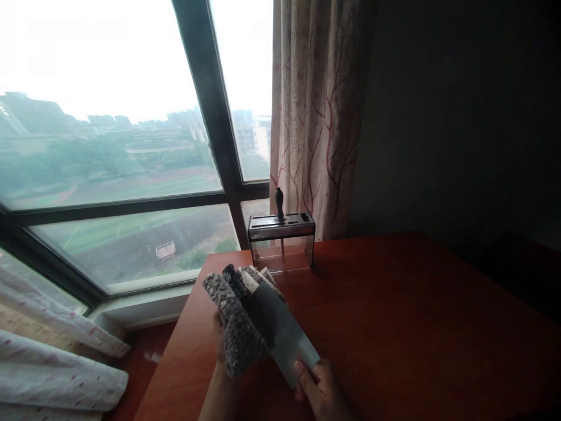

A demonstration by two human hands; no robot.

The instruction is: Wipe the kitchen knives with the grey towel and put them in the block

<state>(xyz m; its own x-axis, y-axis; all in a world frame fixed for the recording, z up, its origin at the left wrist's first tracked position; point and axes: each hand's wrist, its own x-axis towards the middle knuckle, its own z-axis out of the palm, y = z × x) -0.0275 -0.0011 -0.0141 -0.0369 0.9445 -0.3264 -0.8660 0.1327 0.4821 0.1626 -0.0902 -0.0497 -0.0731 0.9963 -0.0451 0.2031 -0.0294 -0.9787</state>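
A cleaver is held tilted above the table, its wide grey blade toward me and its black handle pointing away. My right hand pinches the near end of the blade, thumb on top. Beneath my left hand's grip hangs a grey fluffy cloth, bunched up along the left side of the cleaver and behind its handle. My left hand supports that cloth from below; most of its fingers are hidden by it.
A clear-sided knife block with a slotted metal top stands at the far edge of the reddish-brown table. One black-handled tool is upright in it. Behind are a curtain and large windows; another curtain hangs lower left.
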